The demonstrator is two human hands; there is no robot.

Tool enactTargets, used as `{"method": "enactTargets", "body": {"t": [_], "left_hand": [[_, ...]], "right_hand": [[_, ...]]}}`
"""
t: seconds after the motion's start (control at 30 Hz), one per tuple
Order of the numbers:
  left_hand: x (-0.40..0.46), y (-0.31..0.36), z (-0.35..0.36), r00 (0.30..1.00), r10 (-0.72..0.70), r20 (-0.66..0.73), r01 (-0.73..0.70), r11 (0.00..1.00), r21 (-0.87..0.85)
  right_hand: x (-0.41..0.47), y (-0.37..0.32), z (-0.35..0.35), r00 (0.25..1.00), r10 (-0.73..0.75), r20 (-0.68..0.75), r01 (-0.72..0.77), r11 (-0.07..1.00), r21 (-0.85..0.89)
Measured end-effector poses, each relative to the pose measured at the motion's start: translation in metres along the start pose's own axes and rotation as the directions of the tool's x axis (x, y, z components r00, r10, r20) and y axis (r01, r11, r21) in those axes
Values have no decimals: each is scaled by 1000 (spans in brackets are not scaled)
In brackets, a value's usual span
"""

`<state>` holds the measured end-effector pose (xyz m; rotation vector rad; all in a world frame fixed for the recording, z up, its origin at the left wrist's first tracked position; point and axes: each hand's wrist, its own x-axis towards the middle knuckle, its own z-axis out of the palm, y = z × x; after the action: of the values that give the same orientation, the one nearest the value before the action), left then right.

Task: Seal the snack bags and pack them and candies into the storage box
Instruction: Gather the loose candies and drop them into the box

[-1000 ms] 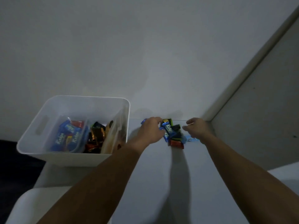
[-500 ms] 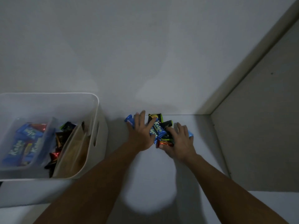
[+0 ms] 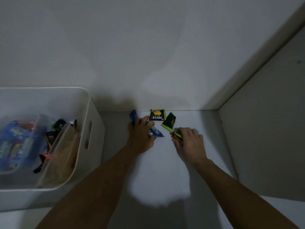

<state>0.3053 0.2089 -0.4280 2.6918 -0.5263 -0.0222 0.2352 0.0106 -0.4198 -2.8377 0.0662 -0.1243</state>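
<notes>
Two hands are gathering loose candies off the worktop (image 3: 158, 162): left hand (image 3: 140, 138) curled round blue wrappers (image 3: 156, 132), right hand (image 3: 189, 141) round red-green ones (image 3: 176, 135), two packets (image 3: 157, 115) just beyond the fingers; next, I judge, carry them left into the storage box (image 3: 92, 116).

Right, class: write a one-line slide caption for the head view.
Both hands gather candy packets beside a white storage box.
</notes>
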Motion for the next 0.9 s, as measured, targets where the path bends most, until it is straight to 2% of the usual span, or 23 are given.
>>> {"method": "enactTargets", "body": {"t": [0.1,0.17,0.3,0.37,0.53,0.63,0.77,0.9], "left_hand": [[-9,0,4,993,6,-118,-15,997,-77],[-14,3,3,986,21,-164,-53,980,-194],[-26,10,-14,997,11,-74,-30,964,-262],[-32,14,-26,997,17,-75,-40,947,-317],[-28,30,-93,988,-67,-139,14,936,-351],[-30,31,-145,962,-71,-264,-21,943,-332],[-45,14,-212,916,-164,-365,30,938,-346],[-75,-22,-268,861,-353,-366,168,877,-450]], "right_hand": [[-4,-3,-4,1000,26,-9,-24,985,172],[-7,-8,-13,998,70,10,-70,964,257],[-8,-18,-36,990,119,80,-140,920,366],[-5,-24,-51,988,129,90,-155,900,407],[13,-62,-95,990,138,13,-128,878,461],[26,-102,-128,993,118,-27,-87,850,519],[43,-170,-167,997,81,-9,-55,758,650],[51,-244,-188,999,1,50,-39,630,776]]}}
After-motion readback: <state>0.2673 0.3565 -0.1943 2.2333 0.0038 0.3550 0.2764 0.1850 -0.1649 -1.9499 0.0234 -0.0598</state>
